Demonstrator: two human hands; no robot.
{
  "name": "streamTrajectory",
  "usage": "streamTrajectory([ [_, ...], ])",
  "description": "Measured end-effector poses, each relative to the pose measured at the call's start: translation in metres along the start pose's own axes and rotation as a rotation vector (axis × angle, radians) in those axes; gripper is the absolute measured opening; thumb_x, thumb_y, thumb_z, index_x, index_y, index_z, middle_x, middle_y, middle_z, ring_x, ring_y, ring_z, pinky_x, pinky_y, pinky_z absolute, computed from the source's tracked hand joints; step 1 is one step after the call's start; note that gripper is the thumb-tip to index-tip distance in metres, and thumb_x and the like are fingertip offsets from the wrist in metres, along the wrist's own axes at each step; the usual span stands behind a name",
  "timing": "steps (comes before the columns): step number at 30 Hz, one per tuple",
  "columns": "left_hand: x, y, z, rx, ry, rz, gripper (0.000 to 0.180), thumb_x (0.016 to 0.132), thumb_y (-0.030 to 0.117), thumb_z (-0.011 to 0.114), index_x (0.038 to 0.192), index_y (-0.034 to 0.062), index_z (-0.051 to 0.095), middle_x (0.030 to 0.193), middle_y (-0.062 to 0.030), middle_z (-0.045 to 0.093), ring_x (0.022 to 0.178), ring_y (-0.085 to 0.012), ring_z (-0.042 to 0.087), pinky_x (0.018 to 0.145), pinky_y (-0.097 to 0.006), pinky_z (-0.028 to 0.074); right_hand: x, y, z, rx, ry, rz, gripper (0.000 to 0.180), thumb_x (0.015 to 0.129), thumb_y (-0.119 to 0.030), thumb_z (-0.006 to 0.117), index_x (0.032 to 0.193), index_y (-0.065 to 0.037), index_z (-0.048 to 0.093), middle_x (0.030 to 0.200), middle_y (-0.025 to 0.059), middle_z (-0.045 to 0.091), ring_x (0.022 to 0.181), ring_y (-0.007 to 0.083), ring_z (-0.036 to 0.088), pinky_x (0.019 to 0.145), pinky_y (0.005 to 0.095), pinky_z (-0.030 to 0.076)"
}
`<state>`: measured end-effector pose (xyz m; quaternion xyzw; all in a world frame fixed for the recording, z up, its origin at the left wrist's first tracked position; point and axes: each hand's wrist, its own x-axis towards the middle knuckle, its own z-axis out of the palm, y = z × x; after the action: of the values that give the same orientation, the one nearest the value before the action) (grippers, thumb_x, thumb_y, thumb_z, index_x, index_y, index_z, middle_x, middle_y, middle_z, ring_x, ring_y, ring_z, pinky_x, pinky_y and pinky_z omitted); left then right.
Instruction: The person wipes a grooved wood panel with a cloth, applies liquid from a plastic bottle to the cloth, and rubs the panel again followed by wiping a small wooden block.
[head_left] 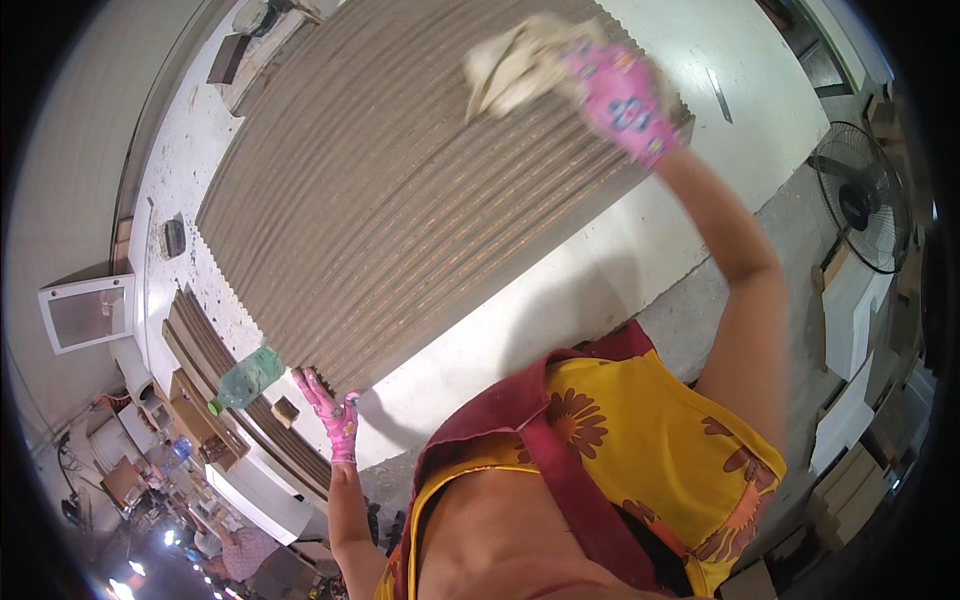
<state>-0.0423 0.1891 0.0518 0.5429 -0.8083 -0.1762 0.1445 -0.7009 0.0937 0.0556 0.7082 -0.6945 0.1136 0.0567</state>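
The pink floral-gloved right hand point(622, 105) clamps its fingers on a crumpled cream cloth point(512, 72) over the brown ridged stack's point(390, 210) far right, presumably for wiping. The pink-gloved left hand point(333, 415), thumb apart from extended fingers, meets the stack's near corner, perhaps steadying it, beside a green-capped translucent bottle point(250, 379).

The ridged boards point(400, 190) look matt, the rag point(515, 68) is crumpled cloth, the bottle point(251, 378) glossy translucent plastic, the table point(770, 110) smooth and shiny.
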Motion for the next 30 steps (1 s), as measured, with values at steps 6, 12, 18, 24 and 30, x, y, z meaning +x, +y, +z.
streamTrajectory([
  [6,-0.001,-0.014,0.004,0.045,0.022,0.097,0.099,0.077,0.037,0.075,0.15,0.0068,0.015,0.154,-0.0258,0.005,0.141,-0.0408,0.017,0.112,-0.043,0.026,-0.008,0.072,-0.064,0.171,0.204,0.627,0.04,0.082,-0.03,0.056,0.117,-0.011,0.061,0.114,0.0138,0.062,0.104,0.0317,0.057,0.095,0.0399,0.043],
  [12,-0.007,-0.004,0.001,0.099,0.033,0.047,0.106,0.068,0.028,0.082,0.149,0.0052,0.017,0.153,-0.0253,0.009,0.14,-0.0394,0.022,0.111,-0.043,0.03,-0.077,0.058,-0.087,1.047,0.213,0.435,0.051,0.087,-0.032,0.06,0.129,-0.002,0.053,0.121,0.0119,0.059,0.109,0.0193,0.057,0.095,0.0287,0.043],
  [18,-0.004,0.001,0.007,0.075,0.096,-0.034,0.116,0.055,0.023,0.09,0.147,0.0039,0.022,0.153,-0.0252,0.012,0.139,-0.0383,0.025,0.11,-0.042,0.033,-0.05,0.023,-0.045,0.786,0.104,0.382,0.054,0.091,-0.04,0.057,0.133,-0.008,0.051,0.129,0.0159,0.055,0.116,0.0252,0.053,0.099,0.0321,0.041],
  [24,-0.004,0.001,0.011,0.071,0.162,-0.06,0.119,0.049,0.026,0.092,0.146,0.0045,0.026,0.151,-0.0258,0.017,0.138,-0.0386,0.028,0.11,-0.042,0.035,-0.033,-0.068,-0.01,-0.442,0.051,0.229,0.065,0.088,-0.06,0.045,0.134,-0.016,0.05,0.14,0.0123,0.046,0.126,0.0331,0.046,0.101,0.042,0.039],
  [30,-0.006,-0.007,0.013,-0.016,0.179,-0.095,0.117,0.049,0.034,0.091,0.145,0.0057,0.031,0.151,-0.0249,0.019,0.137,-0.0397,0.028,0.111,-0.042,0.032,-0.023,-0.033,0.014,-0.206,0.158,0.177,0.047,0.087,-0.039,0.057,0.13,-0.017,0.055,0.135,0.0083,0.053,0.121,0.0317,0.05,0.099,0.0408,0.041],
])
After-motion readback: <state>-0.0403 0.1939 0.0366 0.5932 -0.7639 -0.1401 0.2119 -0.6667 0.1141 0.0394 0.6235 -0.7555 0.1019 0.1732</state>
